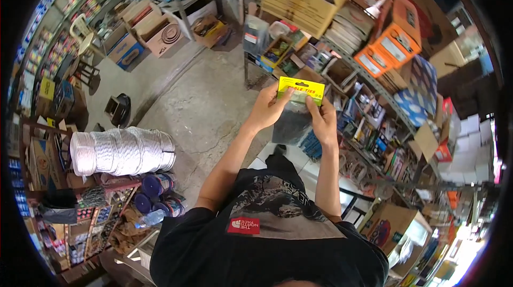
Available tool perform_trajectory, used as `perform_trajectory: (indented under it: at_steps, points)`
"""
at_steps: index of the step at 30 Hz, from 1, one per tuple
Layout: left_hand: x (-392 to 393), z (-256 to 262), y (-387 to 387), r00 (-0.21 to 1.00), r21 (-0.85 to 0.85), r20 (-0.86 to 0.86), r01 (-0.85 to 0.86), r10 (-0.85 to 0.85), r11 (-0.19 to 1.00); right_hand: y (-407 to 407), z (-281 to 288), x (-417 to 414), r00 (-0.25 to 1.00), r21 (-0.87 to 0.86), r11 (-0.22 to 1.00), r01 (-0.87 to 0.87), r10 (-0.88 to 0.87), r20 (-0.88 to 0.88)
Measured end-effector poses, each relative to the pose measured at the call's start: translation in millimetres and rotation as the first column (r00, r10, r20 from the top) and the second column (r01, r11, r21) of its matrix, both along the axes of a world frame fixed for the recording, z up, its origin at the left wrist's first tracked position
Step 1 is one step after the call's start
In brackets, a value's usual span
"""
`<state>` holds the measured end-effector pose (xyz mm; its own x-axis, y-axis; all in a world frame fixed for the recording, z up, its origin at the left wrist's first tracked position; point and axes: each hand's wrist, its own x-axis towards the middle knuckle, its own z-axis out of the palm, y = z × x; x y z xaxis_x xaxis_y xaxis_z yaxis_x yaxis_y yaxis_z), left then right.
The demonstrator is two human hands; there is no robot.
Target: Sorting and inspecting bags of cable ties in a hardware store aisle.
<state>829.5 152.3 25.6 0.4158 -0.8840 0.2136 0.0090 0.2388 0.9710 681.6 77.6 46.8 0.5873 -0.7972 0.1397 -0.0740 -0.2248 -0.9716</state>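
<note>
Both hands hold up a pack of cable ties with a yellow header card (301, 86) and a clear plastic bag (292, 125) hanging beneath it. My left hand (267, 104) pinches the card's left side, its thumb lying across the front. On the other side my right hand (323, 117) grips the card's lower right corner, thumb in front. The card bears printing and has a hanging slot at its top edge. Under the bag, what it contains is hard to make out. The fingers behind the card are hidden.
A metal shelf rack (374, 82) full of boxes and small goods runs along the right. Orange boxes (388, 52) sit on its upper level. To the left lies a large roll of white rope (124, 151) near purple-lidded tubs (152, 185). A plastic chair (85, 38) stands farther back.
</note>
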Motion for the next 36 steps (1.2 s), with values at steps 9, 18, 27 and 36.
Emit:
perform_trajectory:
  at_steps: [9, 18, 27, 36]
  points:
    - [103, -21, -16, 0.970, 0.112, 0.037, -0.242, 0.239, 0.964, -50, -31, 121, 0.960, 0.134, 0.951, -0.280, 0.274, 0.061]
    - [176, -19, -57, 0.939, 0.197, 0.155, -0.332, 0.305, 0.922, -111, -72, 206, 0.948, 0.186, 0.931, -0.316, 0.318, 0.016]
    - [216, -44, -97, 0.961, 0.299, 0.019, -0.269, 0.276, 0.915, -143, -85, 248, 0.967, 0.282, 0.926, -0.250, 0.252, 0.031]
    - [271, -80, -137, 0.976, 0.372, 0.157, -0.200, 0.151, 0.906, -167, -106, 274, 0.977, 0.266, 0.959, -0.099, 0.144, -0.157]
